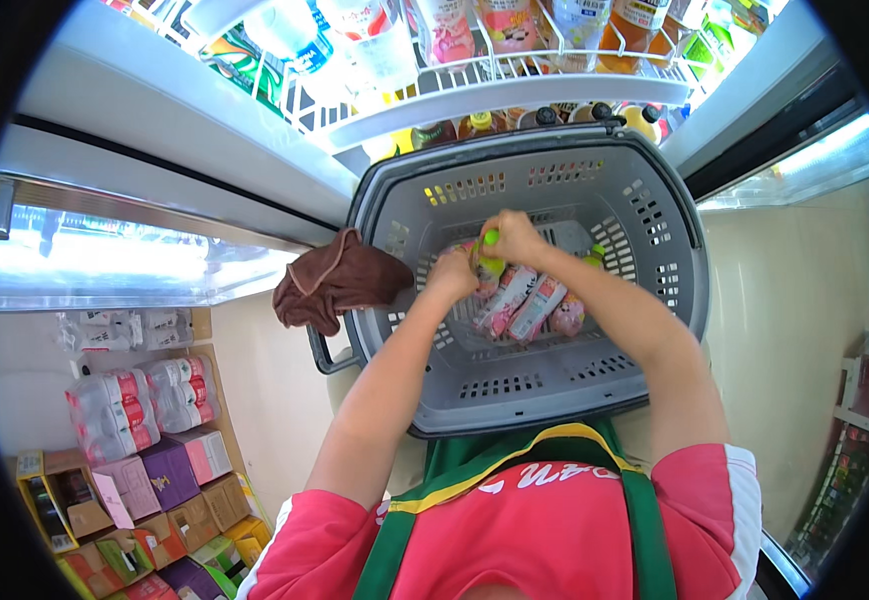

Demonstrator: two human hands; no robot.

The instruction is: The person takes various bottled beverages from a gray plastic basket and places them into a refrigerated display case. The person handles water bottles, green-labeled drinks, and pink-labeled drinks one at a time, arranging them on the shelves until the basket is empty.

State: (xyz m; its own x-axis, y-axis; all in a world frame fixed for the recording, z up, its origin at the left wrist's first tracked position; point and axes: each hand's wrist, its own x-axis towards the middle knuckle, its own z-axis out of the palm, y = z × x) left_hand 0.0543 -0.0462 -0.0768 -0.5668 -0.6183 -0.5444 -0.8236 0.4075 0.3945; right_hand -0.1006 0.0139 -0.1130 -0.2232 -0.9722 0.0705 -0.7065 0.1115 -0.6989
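A grey plastic shopping basket stands in front of me with both hands inside it. My right hand has its fingers closed at the bright green cap of a drink bottle. Against the same bottle's left side, my left hand is curled with its knuckles up; its fingertips are partly hidden. Beside them on the basket floor lie a pink-and-white labelled bottle, a similar bottle and a pink bottle partly behind my right forearm. Another green cap shows past that forearm.
A brown cloth hangs over the basket's left rim. Ahead, a lit cooler's white wire shelf holds several drink bottles. An open glass door is at left. Wrapped bottle packs and cartons stand lower left.
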